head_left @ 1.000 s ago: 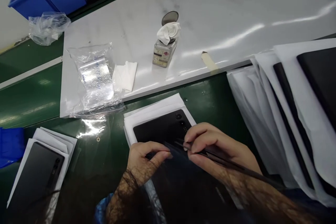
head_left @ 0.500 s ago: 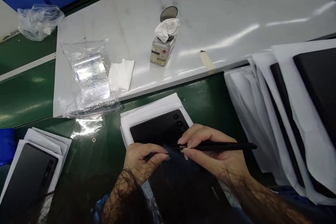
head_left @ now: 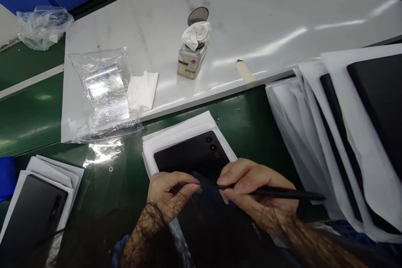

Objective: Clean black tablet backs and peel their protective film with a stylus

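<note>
Bench (head_left: pixel 248 121) | bottle (head_left: pixel 200 59): red-diamond label (head_left: pixel 187 66) | bag (head_left: pixel 75 65): blue handwriting (head_left: pixel 107 83) | right grip (head_left: pixel 257 184): tool (head_left: pixel 289 193)

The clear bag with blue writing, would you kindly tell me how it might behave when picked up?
The bag likely flops at its edges, where the film is wrinkled. Its glossy surface may be slippery. The smoother, silvery insert might keep the middle flatter.

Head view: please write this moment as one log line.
left hand: pinches thin dark film | right hand: holds slim black tool | black panel: lies on white sheets
</note>
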### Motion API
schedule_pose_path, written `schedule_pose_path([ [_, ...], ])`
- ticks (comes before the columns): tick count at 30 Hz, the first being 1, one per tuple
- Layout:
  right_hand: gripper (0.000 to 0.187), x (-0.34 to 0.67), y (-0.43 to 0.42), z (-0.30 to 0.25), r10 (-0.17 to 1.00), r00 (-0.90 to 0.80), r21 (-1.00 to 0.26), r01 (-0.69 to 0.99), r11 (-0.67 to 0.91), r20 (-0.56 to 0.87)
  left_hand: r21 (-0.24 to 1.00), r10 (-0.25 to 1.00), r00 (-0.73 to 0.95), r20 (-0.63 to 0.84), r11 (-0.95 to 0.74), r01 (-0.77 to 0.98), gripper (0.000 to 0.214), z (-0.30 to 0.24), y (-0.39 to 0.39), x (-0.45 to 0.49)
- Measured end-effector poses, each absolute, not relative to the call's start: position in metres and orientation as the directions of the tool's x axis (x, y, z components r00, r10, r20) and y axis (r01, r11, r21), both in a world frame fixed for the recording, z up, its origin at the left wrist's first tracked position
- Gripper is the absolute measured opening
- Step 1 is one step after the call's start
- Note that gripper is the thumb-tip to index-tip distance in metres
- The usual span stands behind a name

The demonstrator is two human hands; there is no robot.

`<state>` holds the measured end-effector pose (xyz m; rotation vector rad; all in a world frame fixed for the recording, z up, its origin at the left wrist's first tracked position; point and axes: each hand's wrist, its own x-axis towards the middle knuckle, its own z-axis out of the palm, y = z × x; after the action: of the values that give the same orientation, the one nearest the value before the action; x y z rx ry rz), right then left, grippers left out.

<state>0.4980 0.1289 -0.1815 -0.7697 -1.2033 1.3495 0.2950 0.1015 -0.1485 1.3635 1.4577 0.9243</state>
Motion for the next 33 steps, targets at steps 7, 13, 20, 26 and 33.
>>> schedule_pose_path([
  [7,0.025,0.5,0.153,-0.211,0.983,0.104,-0.87,-0.486,-0.08,-0.149,0.852,0.996,-0.092,-0.013,0.059,0.52,0.004,-0.147,0.098,0.298],
  [13,0.03,0.498,0.154,-0.217,0.965,0.125,-0.839,-0.528,-0.134,-0.232,0.832,0.976,-0.199,-0.093,0.186,0.522,0.006,-0.148,0.092,0.302],
  [20,0.033,0.494,0.153,-0.215,0.951,0.146,-0.838,-0.521,-0.16,-0.272,0.87,0.972,-0.182,-0.148,0.216,0.443,0.015,-0.137,0.098,0.309],
  [26,0.034,0.493,0.154,-0.213,0.948,0.155,-0.846,-0.507,-0.166,-0.279,0.873,0.977,-0.201,-0.07,0.158,0.462,0.016,-0.14,0.099,0.309],
  [33,0.034,0.493,0.152,-0.213,0.944,0.154,-0.849,-0.497,-0.18,-0.291,0.846,0.984,-0.176,0.005,0.09,0.525,0.019,-0.139,0.102,0.308],
])
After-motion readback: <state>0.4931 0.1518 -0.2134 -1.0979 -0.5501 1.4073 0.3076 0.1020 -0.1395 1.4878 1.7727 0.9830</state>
